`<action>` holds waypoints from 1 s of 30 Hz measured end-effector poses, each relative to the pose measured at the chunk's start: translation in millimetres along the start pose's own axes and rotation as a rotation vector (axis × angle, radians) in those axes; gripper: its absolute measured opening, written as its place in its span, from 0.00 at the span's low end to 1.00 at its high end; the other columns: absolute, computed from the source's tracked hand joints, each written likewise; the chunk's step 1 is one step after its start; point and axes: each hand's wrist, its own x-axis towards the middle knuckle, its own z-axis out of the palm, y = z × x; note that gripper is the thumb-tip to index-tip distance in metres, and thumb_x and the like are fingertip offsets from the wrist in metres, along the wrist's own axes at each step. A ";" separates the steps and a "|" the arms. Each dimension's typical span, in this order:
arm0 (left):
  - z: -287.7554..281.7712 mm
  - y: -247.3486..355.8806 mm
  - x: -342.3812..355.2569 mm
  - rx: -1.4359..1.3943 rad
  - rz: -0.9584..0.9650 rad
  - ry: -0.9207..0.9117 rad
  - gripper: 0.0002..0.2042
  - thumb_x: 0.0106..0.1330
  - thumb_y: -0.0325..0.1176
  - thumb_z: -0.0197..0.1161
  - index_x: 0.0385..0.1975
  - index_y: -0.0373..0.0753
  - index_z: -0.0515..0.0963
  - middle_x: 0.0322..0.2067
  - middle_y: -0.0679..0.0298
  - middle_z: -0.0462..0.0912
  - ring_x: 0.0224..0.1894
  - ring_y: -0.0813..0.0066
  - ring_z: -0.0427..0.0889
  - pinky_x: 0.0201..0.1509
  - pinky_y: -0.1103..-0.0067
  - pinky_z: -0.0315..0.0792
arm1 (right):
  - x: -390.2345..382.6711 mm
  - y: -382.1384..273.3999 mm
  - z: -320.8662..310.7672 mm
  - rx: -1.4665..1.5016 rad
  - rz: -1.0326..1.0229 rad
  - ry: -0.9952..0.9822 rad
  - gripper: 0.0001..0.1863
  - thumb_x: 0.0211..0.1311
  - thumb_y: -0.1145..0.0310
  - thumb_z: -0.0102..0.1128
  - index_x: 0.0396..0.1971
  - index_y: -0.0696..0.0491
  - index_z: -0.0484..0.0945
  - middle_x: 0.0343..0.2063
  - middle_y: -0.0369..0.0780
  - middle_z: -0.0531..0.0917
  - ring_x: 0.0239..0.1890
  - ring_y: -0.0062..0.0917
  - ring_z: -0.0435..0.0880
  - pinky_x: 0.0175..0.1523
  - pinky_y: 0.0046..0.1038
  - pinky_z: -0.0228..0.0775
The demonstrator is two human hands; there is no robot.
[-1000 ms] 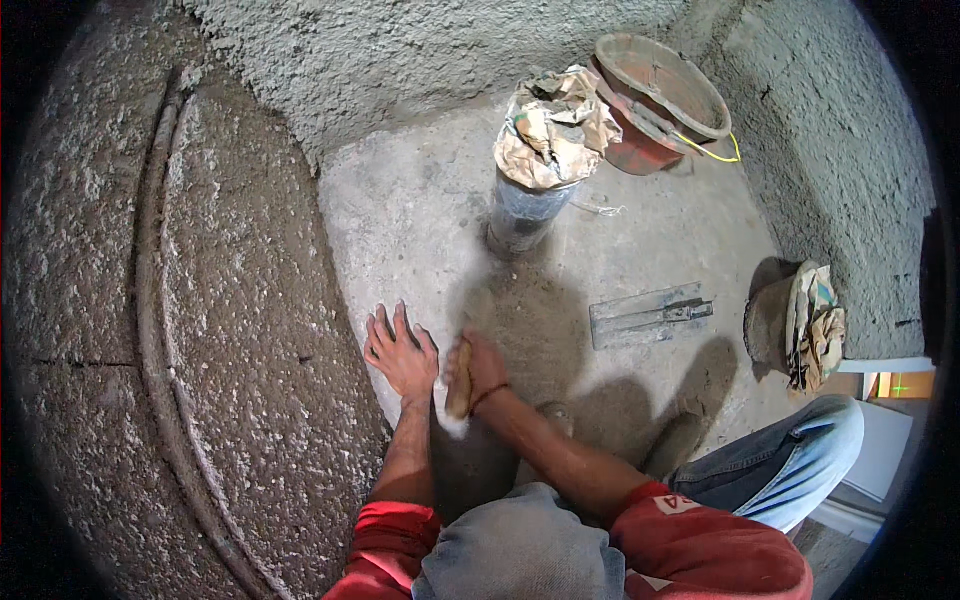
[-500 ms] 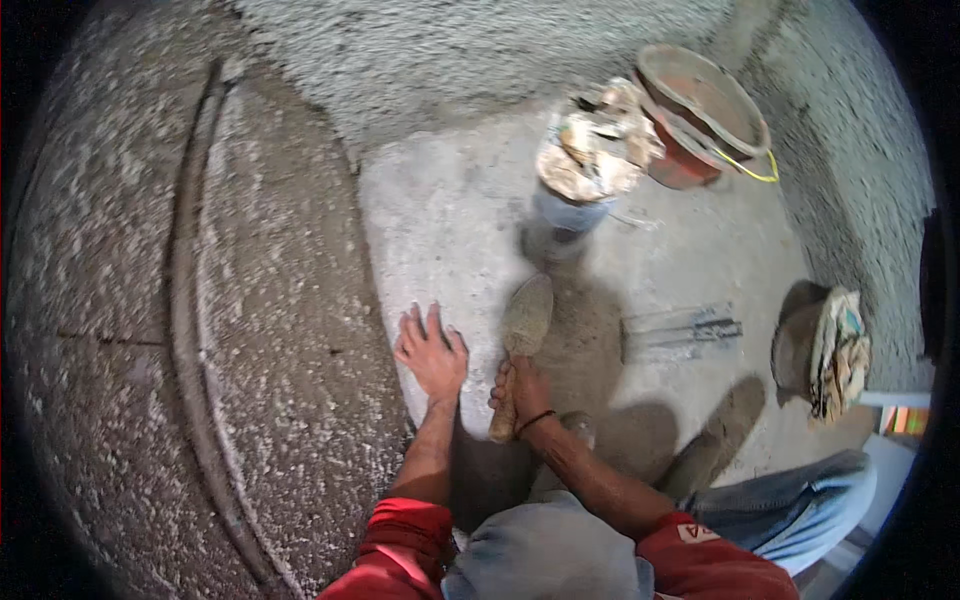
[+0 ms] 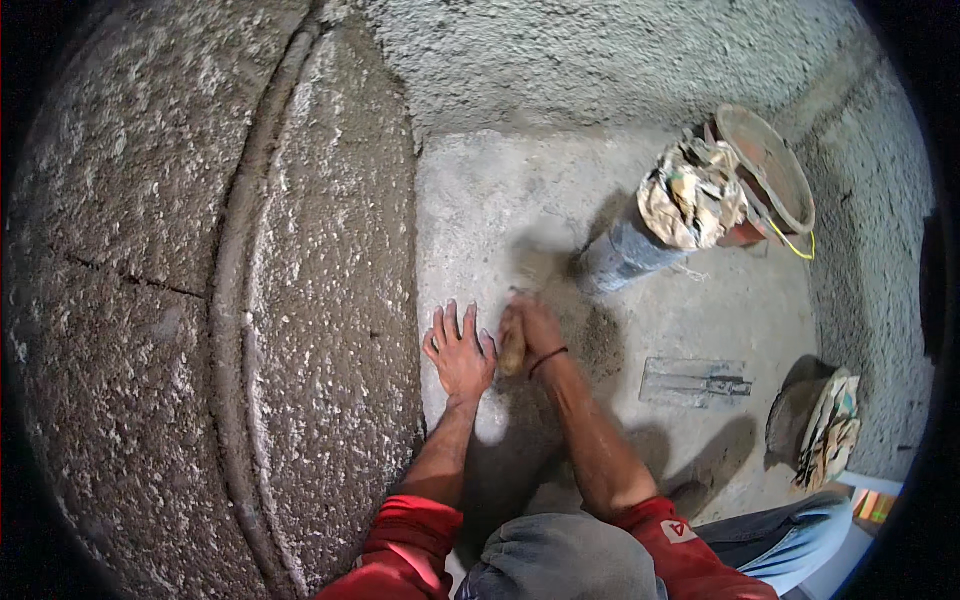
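Observation:
My left hand [image 3: 462, 358] is spread flat against the pale concrete surface, fingers apart and holding nothing. Just to its right, my right hand [image 3: 538, 328] is closed round the wooden handle of a pointing trowel [image 3: 513, 350]. The trowel's blade points away from me over a dark, dusty patch and is smeared by motion. Farther right, a flat rectangular plastering trowel [image 3: 695, 383] lies on the concrete, apart from both hands.
A rough wall [image 3: 320, 250] with a raised ridge runs along the left. At the far right stand a grey cylindrical container [image 3: 635, 255] topped with a crumpled bag [image 3: 690, 195] and a reddish bucket [image 3: 765, 165]. Another bag-draped bucket [image 3: 825, 425] sits lower right.
My right hand has pushed the trowel forward, its blade now blurred. The view has shifted, so the wall and containers appear farther right. My left hand stays spread.

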 end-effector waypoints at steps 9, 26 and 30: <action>-1.5 -5.6 4.9 0.004 -0.128 -0.071 0.34 0.49 0.35 0.65 0.60 0.44 0.61 0.62 0.56 0.58 0.67 0.57 0.51 0.66 0.54 0.42 | 5.8 -25.6 41.6 -0.626 -0.401 -0.221 0.14 0.60 0.68 0.56 0.39 0.59 0.65 0.21 0.37 0.74 0.16 0.22 0.74 0.21 0.27 0.68; -1.4 -18.9 4.4 0.020 -0.127 -0.036 0.33 0.49 0.43 0.62 0.58 0.41 0.65 0.62 0.54 0.57 0.67 0.56 0.52 0.64 0.52 0.44 | 82.9 -36.7 157.6 -0.592 -0.395 -0.174 0.17 0.67 0.55 0.46 0.33 0.56 0.65 0.18 0.42 0.73 0.14 0.30 0.74 0.22 0.29 0.69; -8.2 1.9 19.1 -0.077 -0.084 -0.097 0.36 0.45 0.43 0.64 0.59 0.44 0.65 0.62 0.55 0.57 0.67 0.56 0.51 0.65 0.53 0.44 | 162.6 -30.6 123.6 -0.804 -0.935 0.009 0.21 0.66 0.56 0.45 0.43 0.62 0.69 0.29 0.52 0.77 0.39 0.53 0.74 0.46 0.45 0.67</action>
